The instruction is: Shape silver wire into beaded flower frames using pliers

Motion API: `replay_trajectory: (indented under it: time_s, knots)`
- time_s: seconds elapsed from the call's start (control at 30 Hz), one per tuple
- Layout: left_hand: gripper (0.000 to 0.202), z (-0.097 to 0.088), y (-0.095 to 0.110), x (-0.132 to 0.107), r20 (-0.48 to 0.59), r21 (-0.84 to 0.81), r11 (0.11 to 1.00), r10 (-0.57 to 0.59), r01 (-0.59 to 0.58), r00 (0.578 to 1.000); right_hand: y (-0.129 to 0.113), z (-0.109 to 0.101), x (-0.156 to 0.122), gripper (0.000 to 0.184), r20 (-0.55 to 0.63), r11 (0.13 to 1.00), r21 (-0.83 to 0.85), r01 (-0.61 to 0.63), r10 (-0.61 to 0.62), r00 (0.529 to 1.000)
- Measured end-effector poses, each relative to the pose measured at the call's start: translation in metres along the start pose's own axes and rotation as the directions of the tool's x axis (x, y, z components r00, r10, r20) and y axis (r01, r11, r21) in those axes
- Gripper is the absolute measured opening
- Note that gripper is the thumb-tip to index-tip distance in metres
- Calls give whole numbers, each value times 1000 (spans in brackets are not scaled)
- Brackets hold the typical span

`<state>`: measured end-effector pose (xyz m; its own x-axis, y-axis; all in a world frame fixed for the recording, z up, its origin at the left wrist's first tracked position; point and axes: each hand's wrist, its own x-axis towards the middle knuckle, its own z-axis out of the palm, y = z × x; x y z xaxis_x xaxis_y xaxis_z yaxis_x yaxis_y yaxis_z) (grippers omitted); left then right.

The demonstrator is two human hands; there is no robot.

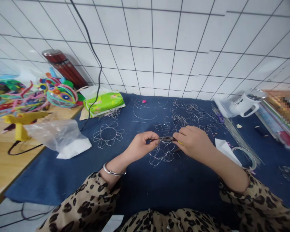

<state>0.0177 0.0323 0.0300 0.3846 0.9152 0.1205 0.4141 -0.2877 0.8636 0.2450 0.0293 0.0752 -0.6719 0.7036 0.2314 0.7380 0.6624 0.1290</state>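
My right hand [195,141] is closed around the handles of a pair of pliers [167,139], whose jaws point left. Thumb and fingers of my left hand [143,145] pinch thin wire right at the tips of those jaws. Below the jaws hangs or lies a looped wire flower shape [160,156]; I cannot tell whether it joins the pinched wire. A second wire flower [108,135] lies flat on the dark blue cloth to the left. Beyond my hands are several loose bent wire pieces [180,116].
Straight wires [243,138], a tape roll [252,158] and a white mug [248,103] are at right. At left lie a green tissue pack [103,103], a plastic bag [60,133] and a yellow glue gun [20,124]. A black cable [98,74] hangs down there. A tiled wall [164,42] stands behind.
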Motion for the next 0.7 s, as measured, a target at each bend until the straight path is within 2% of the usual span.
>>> replay_trajectory:
  time_s: [0.17,0.4,0.57,0.7]
  knots:
    - [11,0,-3,1,21,-77,996,-31,32,999,-2,14,-2,23,5,997,76,-20,20,1000]
    - [9,-1,-5,1,40,-215,974,-63,70,997,-4,38,-4,26,-38,962,251,-105,118,992]
    - [10,-3,-3,2,105,-306,947,-65,94,992,-6,44,-5,24,-66,926,351,-142,176,982]
    - [9,-2,-5,2,110,-365,925,-71,106,991,-7,46,-6,22,-68,923,350,-157,193,979]
